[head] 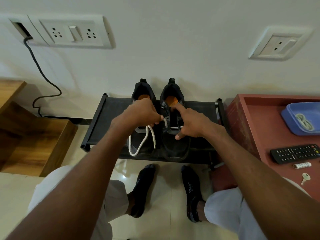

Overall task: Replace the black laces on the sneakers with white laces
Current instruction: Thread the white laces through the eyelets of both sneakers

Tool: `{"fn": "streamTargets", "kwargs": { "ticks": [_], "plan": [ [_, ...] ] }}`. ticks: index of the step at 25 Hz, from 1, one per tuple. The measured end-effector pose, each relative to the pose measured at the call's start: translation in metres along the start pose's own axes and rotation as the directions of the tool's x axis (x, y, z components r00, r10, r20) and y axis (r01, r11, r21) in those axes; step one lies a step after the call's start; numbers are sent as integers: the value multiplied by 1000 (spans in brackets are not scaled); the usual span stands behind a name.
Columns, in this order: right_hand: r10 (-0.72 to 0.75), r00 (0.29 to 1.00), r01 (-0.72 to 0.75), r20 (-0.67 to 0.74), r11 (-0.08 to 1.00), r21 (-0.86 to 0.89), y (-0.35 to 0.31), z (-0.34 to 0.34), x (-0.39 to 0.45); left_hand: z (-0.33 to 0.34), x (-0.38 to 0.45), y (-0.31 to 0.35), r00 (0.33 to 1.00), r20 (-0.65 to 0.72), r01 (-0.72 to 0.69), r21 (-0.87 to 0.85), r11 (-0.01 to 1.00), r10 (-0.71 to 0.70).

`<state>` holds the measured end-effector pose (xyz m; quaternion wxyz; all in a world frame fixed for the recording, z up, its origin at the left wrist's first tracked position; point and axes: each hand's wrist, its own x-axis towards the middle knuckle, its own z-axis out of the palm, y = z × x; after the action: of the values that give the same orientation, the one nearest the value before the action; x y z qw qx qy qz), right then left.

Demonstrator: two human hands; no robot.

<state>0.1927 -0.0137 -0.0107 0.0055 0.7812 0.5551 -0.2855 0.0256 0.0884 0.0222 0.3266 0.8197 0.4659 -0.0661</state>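
Two black sneakers stand side by side on a low black rack (114, 108), toes towards me. A white lace (143, 142) runs across the lowest eyelets of the right sneaker (174, 146), and its long loose end drapes over the left sneaker (141, 144). My left hand (142, 112) pinches this lace just left of the right sneaker's eyelets. My right hand (190, 122) rests on the right sneaker, forefinger stretched up along the eyelets and thumb on the toe side. No black lace shows on either sneaker.
A red-brown side table (251, 122) at the right carries a blue tray (289, 116) with a coiled pale lace (303, 122), a remote (296, 153), a battery and a key. Wooden steps (34, 135) stand at the left. A wall with sockets is behind the rack. My socked feet are below.
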Motion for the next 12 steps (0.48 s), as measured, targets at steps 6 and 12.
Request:
{"fn": "streamTargets", "kwargs": {
  "ticks": [6, 12],
  "plan": [
    [-1, 1000, 1, -10, 999, -35, 2, 4, 3, 29, 6, 13, 994, 103, -45, 106, 993, 34],
    [38, 999, -39, -33, 998, -41, 3, 8, 8, 31, 13, 16, 998, 65, 34, -115, 993, -26]
  ]
}}
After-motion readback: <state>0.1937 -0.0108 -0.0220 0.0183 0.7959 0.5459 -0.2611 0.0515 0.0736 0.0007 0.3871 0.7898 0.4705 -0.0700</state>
